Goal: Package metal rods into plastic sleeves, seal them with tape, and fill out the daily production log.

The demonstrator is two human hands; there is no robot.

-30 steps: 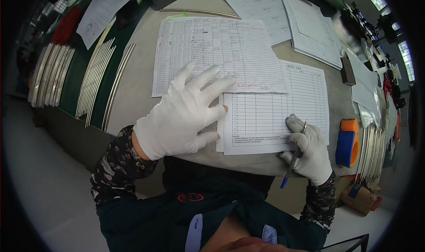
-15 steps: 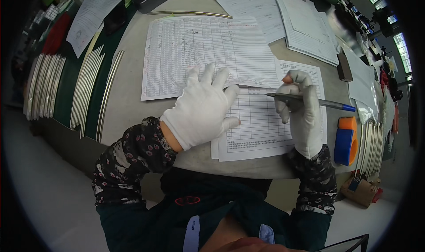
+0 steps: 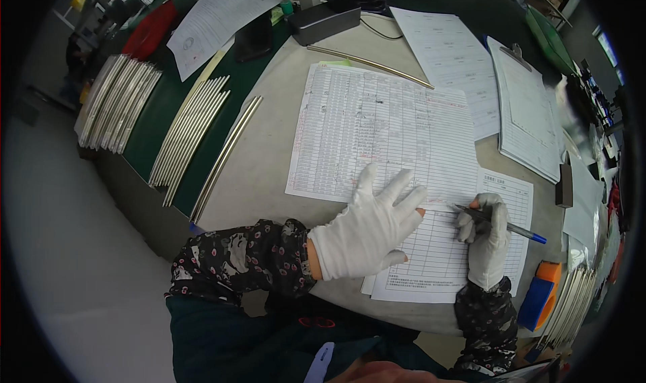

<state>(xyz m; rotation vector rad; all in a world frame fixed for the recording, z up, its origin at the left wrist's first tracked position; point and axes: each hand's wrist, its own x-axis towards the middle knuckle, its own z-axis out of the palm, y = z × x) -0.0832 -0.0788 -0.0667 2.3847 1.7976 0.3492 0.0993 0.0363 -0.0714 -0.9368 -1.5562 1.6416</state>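
My left hand [image 3: 367, 238], in a white glove, lies flat with fingers spread over the lower edge of a filled-in table sheet [image 3: 383, 134]. That sheet overlaps a ruled form [image 3: 424, 275] beneath it. Bare fingertips show at the thumb and one finger. To its right, my right hand [image 3: 489, 252], also gloved, is closed around a pen [image 3: 519, 231] with a blue end. The pen's tip points left, near the lower edge of the upper sheet; whether it touches paper I cannot tell.
At left lie bundles of slim metal rods [image 3: 192, 130] and wrapped rods [image 3: 121, 103]. One single rod [image 3: 370, 65] lies beyond the sheets. A clipboard [image 3: 528, 110], a dark block [image 3: 564, 186] and an orange-and-blue tool [image 3: 540, 295] are at right. A black phone [image 3: 254, 40] sits far left.
The whole view has swung, so the table and papers appear lower and further right. My right hand still grips the pen, now with its tip by the upper sheet's edge. The left stays spread.
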